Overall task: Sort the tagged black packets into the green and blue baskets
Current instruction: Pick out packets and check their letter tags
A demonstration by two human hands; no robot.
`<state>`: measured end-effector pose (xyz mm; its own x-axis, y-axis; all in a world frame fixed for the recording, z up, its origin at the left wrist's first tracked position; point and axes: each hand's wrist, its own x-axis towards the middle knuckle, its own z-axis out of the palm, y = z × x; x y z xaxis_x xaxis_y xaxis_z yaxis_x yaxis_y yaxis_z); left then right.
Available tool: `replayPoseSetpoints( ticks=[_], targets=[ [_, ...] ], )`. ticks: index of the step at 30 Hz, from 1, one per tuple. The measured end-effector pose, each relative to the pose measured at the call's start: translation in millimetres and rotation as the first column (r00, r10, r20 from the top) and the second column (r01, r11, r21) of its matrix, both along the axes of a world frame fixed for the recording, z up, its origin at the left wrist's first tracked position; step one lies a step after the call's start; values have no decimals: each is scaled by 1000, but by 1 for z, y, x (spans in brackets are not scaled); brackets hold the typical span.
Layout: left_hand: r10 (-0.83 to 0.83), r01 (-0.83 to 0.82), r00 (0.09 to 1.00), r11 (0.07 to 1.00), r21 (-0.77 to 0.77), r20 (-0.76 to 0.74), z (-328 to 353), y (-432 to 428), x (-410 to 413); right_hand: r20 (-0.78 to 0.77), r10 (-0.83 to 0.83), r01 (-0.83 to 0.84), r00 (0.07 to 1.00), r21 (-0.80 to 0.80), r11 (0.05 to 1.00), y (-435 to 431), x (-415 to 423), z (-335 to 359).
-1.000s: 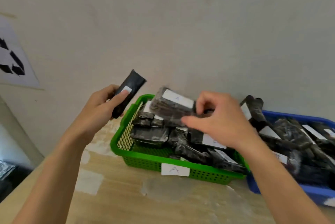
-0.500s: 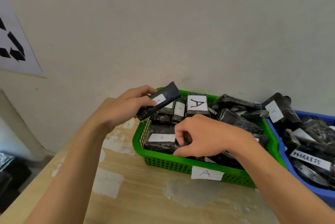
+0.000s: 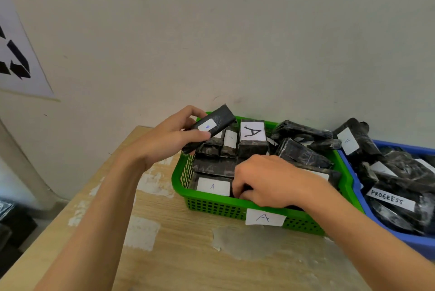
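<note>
Left hand (image 3: 171,140): grip closed on a black packet (image 3: 211,127), thumb under its white tag, held over the 10 o'clock corner of the green basket (image 3: 211,207). Right hand (image 3: 270,181): curled down among packets at the basket's 6 o'clock rim; cannot tell whether it grips one.

Risk, judged: heaped packets at 1 o'clock lean toward the blue basket (image 3: 397,239); rummaging could tip one across, missorting it.

Held packet lies inside the left grip, tilted, end toward 2 o'clock, above the tabletop (image 3: 179,255) edge.
</note>
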<state>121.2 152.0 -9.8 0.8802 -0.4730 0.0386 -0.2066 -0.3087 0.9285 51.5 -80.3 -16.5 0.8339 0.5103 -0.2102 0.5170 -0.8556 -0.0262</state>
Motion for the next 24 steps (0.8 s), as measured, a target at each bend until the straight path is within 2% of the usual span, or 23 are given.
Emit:
replayPoseSetpoints(
  ticks=[2,5,8,12,18,24],
  targets=[
    [-11,10,999,1000,28,44,-1,-1,-2,-23,6,-6,1000,-18,1000,-1,0,0],
    [-39,26,992,994,103,117,0,-2,-6,-78,-43,56,996,170,984,-14,0,16],
    [-118,46,958,963,267,261,3,-8,-10,9,-156,139,988,407,903,-43,-7,36],
    [-274,3,874,828,560,401,0,-40,-15,-28,-287,260,958,515,817,-89,-24,32],
    [-325,0,885,714,700,332,-9,-30,-18,-154,-269,308,951,392,867,-75,-26,9],
    [-238,-59,929,660,749,283,-10,-33,-20,-104,-180,200,978,235,951,-63,-22,9]
  ],
)
